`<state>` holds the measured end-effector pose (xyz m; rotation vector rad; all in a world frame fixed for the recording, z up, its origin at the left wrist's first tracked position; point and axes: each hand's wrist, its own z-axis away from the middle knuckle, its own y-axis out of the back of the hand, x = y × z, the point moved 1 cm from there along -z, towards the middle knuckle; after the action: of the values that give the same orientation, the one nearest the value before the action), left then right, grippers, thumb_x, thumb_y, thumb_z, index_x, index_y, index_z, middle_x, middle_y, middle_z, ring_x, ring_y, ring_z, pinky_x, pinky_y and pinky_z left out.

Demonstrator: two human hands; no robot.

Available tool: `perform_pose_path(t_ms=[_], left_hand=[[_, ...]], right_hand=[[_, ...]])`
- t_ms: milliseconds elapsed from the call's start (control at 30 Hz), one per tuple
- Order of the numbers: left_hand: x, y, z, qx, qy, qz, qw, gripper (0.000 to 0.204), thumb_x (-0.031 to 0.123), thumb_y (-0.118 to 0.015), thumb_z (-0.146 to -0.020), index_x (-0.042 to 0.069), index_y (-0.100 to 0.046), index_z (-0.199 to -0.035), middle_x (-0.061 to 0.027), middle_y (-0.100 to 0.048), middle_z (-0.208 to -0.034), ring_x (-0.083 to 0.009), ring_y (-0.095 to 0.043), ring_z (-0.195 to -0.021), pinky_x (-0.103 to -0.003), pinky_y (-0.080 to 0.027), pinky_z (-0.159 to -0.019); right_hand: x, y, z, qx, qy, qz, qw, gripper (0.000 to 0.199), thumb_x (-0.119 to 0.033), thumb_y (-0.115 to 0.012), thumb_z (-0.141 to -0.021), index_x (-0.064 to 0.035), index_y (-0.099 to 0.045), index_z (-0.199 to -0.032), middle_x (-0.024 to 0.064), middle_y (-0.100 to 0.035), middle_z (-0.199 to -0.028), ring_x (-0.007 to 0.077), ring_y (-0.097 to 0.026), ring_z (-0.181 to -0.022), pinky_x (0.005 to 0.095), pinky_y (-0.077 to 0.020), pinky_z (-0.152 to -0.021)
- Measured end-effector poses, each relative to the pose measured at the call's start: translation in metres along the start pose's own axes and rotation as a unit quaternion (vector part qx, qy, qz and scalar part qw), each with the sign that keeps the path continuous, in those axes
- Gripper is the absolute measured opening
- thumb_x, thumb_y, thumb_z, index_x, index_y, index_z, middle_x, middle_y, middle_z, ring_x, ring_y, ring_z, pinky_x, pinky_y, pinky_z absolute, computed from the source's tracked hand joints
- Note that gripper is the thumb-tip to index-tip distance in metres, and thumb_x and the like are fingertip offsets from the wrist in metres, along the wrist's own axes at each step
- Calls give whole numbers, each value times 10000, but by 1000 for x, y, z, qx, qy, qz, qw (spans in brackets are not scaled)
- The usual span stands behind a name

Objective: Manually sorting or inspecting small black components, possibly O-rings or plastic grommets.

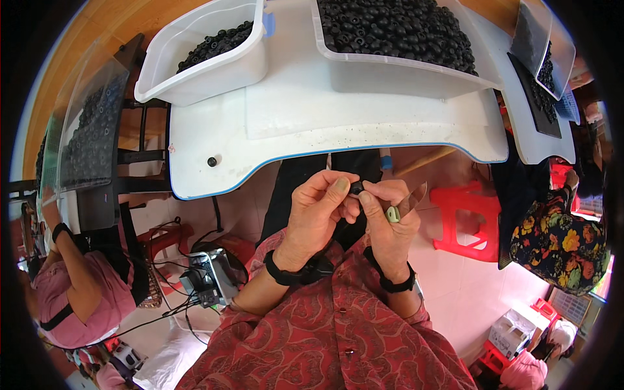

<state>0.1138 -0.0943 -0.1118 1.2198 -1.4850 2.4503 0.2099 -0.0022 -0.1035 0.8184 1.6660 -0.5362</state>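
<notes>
Just off the table's front edge, my two hands meet around a small round black part (356,188). My left hand (312,211) is closed, pinching the part between thumb and fingertips. My right hand (392,227) is closed too, its thumb and forefinger against the part's other side. Tucked in the right hand is a small knife with a pale green handle end (392,214); what looks like its thin blade (415,197) sticks out past the knuckles. The fingers cover most of the part. A loose black part (212,162) lies on the white table's (292,123) left side.
Two white bins, a smaller one (188,88) at left and a larger one (409,81) at right, hold many black parts. Co-workers sit on both sides, one in a pink shirt (84,292). A red stool (468,218) stands right; cables and a metal-framed device (211,279) are lower left.
</notes>
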Motion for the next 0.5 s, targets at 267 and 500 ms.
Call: perform_pose_path(t_ms=[267, 500], left_hand=[[-1, 7, 0, -31, 0, 0, 1000, 178, 29, -608, -918, -26, -630, -1086, -88, -670, -893, -139, -652, -754, -250, -548, -674], [-6, 13, -2, -59, 36, 34, 997, 209, 25, -590, -926, -18, -620, -1128, -88, -669, -960, -151, -660, -835, -273, -555, -729]], right_hand=[[-13, 1, -3, -18, -136, -100, 986, 81, -61, -628, -920, 0, -618, -973, 16, -570, -800, 37, -508, -609, 176, -381, -498], [-8, 8, -4, -25, -223, -176, 958, 97, -105, -610, -943, -8, -611, -942, -28, -522, -632, 16, -427, -473, 171, -318, -424]])
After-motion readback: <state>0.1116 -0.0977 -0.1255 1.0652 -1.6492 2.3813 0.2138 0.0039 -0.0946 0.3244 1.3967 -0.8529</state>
